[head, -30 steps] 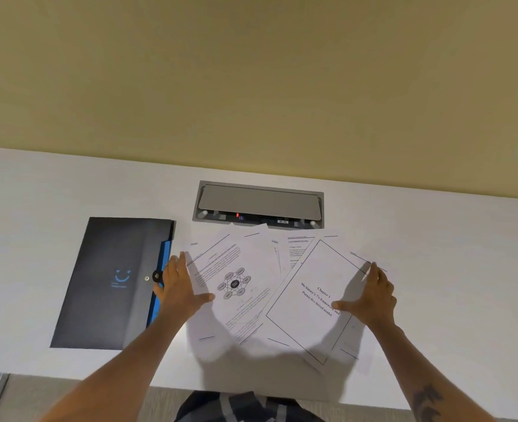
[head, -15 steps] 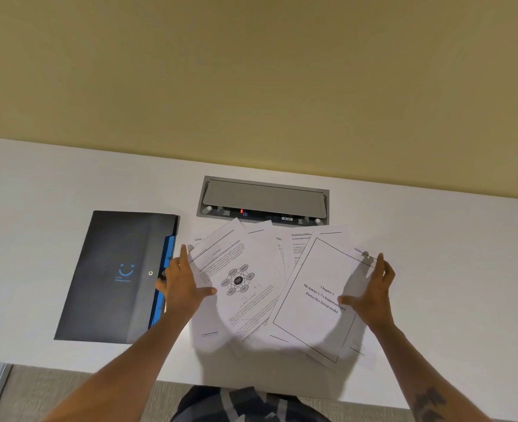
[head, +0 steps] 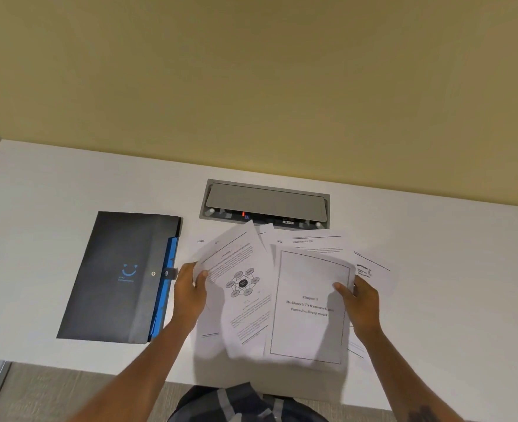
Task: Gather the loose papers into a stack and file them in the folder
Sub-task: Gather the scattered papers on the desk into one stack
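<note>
Several loose white printed papers (head: 282, 287) lie fanned and overlapping on the white table. A sheet with a circular diagram (head: 243, 283) sits on the left, a framed chapter title page (head: 311, 306) on the right. My left hand (head: 189, 295) grips the left edge of the pile, thumb on top. Along the right edge my right hand (head: 360, 303) does the same. A dark grey folder (head: 120, 275) with a blue smile mark, blue inner edge and snap button lies closed to the left, right beside my left hand.
A grey cable-port flap (head: 265, 204) is set into the white table (head: 449, 269) just behind the papers. A beige wall rises at the table's far edge. The near table edge runs below the papers, with carpet and my clothing under it.
Both hands have pushed inward, squeezing the spread papers closer together. The thumbs now pinch the pile's edges, and the title page has turned more upright.
</note>
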Demonstrator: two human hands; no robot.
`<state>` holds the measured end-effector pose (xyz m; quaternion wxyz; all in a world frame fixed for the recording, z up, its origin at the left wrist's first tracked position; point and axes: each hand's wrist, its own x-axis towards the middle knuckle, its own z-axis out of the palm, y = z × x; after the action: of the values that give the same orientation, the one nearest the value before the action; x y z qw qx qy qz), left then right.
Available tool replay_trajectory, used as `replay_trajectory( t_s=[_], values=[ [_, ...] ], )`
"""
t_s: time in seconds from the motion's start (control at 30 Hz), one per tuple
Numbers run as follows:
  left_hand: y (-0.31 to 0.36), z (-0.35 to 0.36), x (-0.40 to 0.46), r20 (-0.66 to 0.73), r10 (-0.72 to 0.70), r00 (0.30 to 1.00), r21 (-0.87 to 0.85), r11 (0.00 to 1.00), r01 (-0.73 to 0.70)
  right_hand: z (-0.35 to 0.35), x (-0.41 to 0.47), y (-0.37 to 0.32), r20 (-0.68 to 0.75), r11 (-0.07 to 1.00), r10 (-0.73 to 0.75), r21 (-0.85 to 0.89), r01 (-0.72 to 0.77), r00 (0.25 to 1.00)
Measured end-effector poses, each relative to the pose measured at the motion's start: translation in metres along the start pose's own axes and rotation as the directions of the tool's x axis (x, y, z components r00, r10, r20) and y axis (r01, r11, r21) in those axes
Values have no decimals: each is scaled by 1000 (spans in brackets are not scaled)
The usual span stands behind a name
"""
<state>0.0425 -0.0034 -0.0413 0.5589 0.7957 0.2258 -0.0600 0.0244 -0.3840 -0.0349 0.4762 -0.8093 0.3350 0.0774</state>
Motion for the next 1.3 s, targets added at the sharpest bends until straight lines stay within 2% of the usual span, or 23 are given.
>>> replay_trajectory(
  t_s=[0.2,0.4,0.63,0.87,0.93,1.1,1.3],
  values=[
    [-3,-16,0,163,12,987,49,999,-20,50,-13,-32,168,996,-94,4,95,981],
    [-7,-25,-7,250,-94,964,59,995,81,109,-38,-59,313,989,-150,47,142,938],
    [-18,-34,-10,162,-283,945,49,959,279,152,-55,-71,346,990,-134,-1,143,929],
    [-11,-29,-12,113,-232,966,103,970,220,165,-61,-69,374,990,-131,-5,143,918],
    [-12,-27,-11,84,-254,963,113,963,244,161,-59,-69,371,988,-137,-8,151,919],
    [-22,-28,-10,36,-292,956,82,954,289,142,-34,-73,254,979,-189,-23,202,949],
    [-29,-27,-15,11,-343,939,75,937,341,148,17,-101,266,976,-155,-105,189,951]
  ],
)
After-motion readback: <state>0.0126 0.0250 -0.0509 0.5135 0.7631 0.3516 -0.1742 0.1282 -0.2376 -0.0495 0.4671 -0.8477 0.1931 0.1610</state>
